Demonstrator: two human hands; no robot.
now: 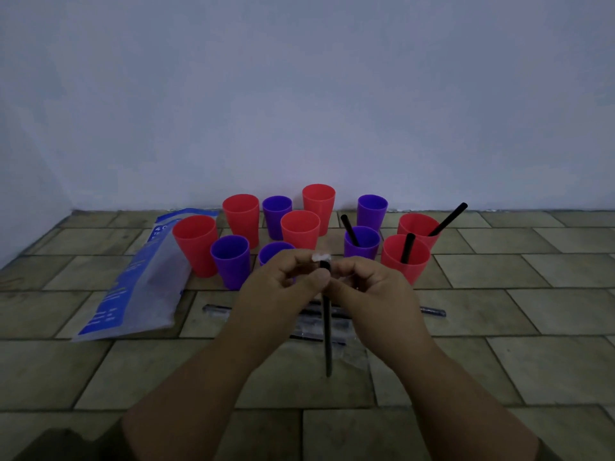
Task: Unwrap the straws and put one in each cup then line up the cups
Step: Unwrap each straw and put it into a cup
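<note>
Straw in hand: we saw the black straw (327,331) held upright in front of the cups, its lower end hanging free above the tiled floor (499,367).
Grip: the left hand (283,284) and the right hand (369,289) were both pinched tight on the straw's top end, where a white scrap of wrapper (321,257) stuck up. We could not tell which fingers held film and which held straw.
Handling: we judged the straw very light, thin and fairly stiff but easy to kink. The film looked slick and flimsy. It seemed best to hold the straw just below the torn end and pull the wrapper along its length.
Progress: three cups held straws, namely the purple cup (361,247), the near red cup (405,264) and the far red cup (416,226). Eight stood without, and none were lined up.
Supply: wrapped straws (432,311) lay on the floor under the hands, and a plastic bag (139,287) lay to the left.
</note>
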